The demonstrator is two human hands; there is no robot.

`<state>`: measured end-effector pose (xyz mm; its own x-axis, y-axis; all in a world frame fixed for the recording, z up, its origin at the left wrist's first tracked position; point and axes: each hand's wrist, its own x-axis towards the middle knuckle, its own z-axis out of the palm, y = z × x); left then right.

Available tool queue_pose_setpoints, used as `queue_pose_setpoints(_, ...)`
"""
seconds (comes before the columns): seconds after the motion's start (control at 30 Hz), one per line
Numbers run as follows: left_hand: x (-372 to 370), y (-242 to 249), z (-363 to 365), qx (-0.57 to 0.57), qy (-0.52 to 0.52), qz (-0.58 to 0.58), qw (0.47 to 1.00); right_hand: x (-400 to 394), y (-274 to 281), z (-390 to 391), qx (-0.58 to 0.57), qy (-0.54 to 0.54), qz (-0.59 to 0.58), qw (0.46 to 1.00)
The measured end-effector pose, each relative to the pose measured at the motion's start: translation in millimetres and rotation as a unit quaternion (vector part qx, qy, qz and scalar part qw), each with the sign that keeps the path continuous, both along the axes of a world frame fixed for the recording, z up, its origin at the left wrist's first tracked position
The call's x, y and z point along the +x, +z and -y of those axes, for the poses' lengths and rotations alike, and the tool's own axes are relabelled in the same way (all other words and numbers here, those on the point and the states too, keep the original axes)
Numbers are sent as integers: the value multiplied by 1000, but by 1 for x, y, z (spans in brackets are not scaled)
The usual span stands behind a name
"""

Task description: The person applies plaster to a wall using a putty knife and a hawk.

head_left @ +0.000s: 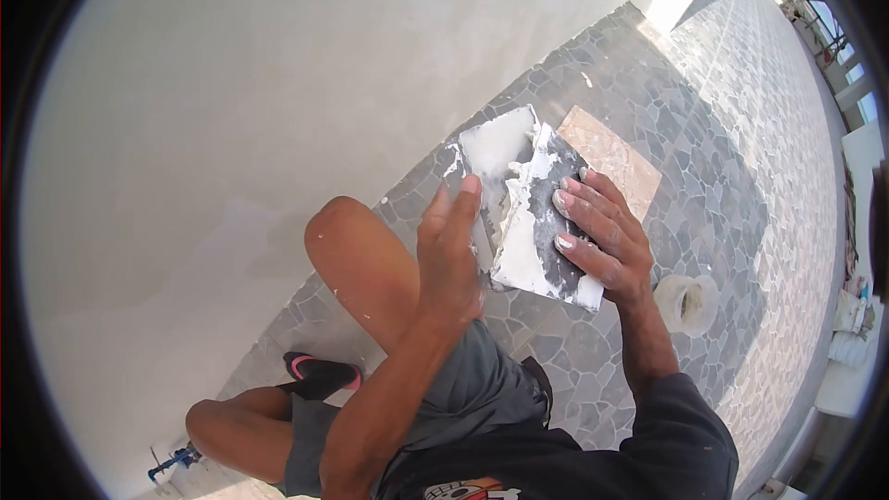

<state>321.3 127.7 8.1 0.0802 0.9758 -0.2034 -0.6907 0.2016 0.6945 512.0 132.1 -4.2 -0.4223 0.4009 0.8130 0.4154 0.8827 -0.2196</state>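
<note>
My left hand [451,245] grips the left edge of a flat dark plate [495,143] smeared with white paste, its thumb lying on the face. A second dark plate [546,222], also coated with white paste, overlaps the first on the right. My right hand [607,231] holds this second plate, fingers pressed on its dark face and fingertips whitened. Thick paste shows along the line where the two plates meet. The undersides of both plates are hidden.
A pale plastered wall [213,83] fills the left. On the grey stone-patterned floor [593,352] lie a brownish board [616,153] behind my right hand and a whitish round container [686,306]. A blue tool [174,461] is at the lower left.
</note>
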Motion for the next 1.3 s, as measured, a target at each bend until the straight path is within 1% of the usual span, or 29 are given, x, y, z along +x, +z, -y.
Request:
queue_pose_setpoints(0.07,3,5,0,1,10,-9,1000,0,-5,-1,2,-16,-2,1000)
queue_pose_setpoints(0.27,0,-6,3,23,16,-37,999,5,-13,-7,-3,-41,11,999)
queue_pose_setpoints(0.57,2,-16,6,11,20,-68,997,18,-33,-19,7,-75,42,996)
queue_pose_setpoints(0.67,3,-15,8,-6,23,-63,998,23,-44,-23,10,-100,47,994)
queue_pose_setpoints(0.83,0,-11,11,-16,42,-103,994,42,-47,-20,-14,-223,115,968)
queue_pose_setpoints(0.87,-1,-9,11,-18,47,-110,993,44,-44,-15,-139,-248,55,957)
queue_pose_setpoints(0.9,-3,-7,11,-22,44,-108,993,46,-40,-6,-261,-268,-6,927)
queue_pose_setpoints(0.93,-6,-5,10,-26,41,-107,993,48,-38,-1,-379,-283,-68,879)
queue_pose_setpoints(0.97,-8,-4,8,-31,37,-106,993,53,-39,-3,-402,-270,-147,862)
queue_pose_setpoints(1.0,-12,-8,7,-33,22,-106,994,49,-25,-4,-436,-226,-239,837)
queue_pose_setpoints(1.07,-19,-18,3,-34,-8,-104,994,58,-23,-12,-519,-83,-347,777)
queue_pose_setpoints(1.17,-19,-22,4,-57,-52,-69,995,44,-11,-21,-582,18,-406,704)
queue_pose_setpoints(1.27,-18,-25,5,-72,-82,-50,993,32,-9,-29,-623,42,-384,681)
queue_pose_setpoints(1.3,-18,-30,6,-72,-92,-45,992,29,-6,-30,-636,26,-361,682)
